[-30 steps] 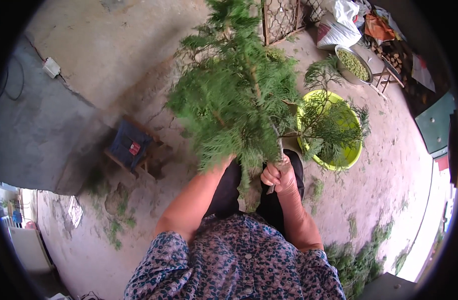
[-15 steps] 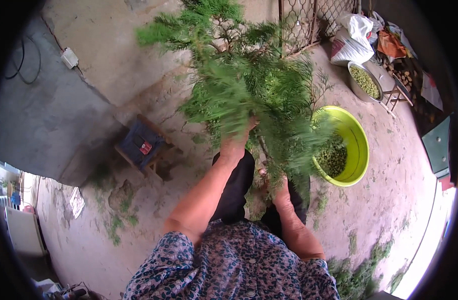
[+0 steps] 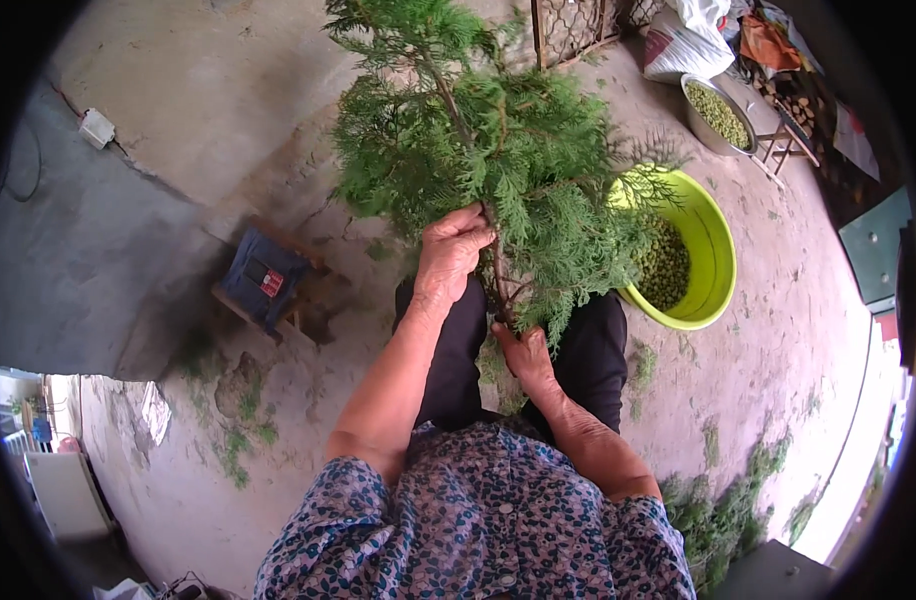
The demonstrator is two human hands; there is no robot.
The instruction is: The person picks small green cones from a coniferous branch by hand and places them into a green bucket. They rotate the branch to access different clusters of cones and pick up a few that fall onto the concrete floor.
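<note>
I sit with a big green conifer branch [image 3: 488,150] held up over my knees. My right hand [image 3: 523,352] grips the woody stem at its lower end. My left hand [image 3: 450,250] is higher up, fingers closed around the stem among the feathery sprays. The foliage spreads up and to the right, hiding part of a lime-green basin [image 3: 718,262] that holds small green seed cones.
A low wooden stool with a blue cushion [image 3: 263,285] stands to my left. A metal bowl [image 3: 716,112] of green cones sits on a stand at the far right, by a white bag [image 3: 678,45]. Cut green twigs [image 3: 723,505] lie at the lower right.
The branch has swung upward and left, away from over the basin. My left hand has climbed the stem into the foliage, while my right hand stays at the stem's base.
</note>
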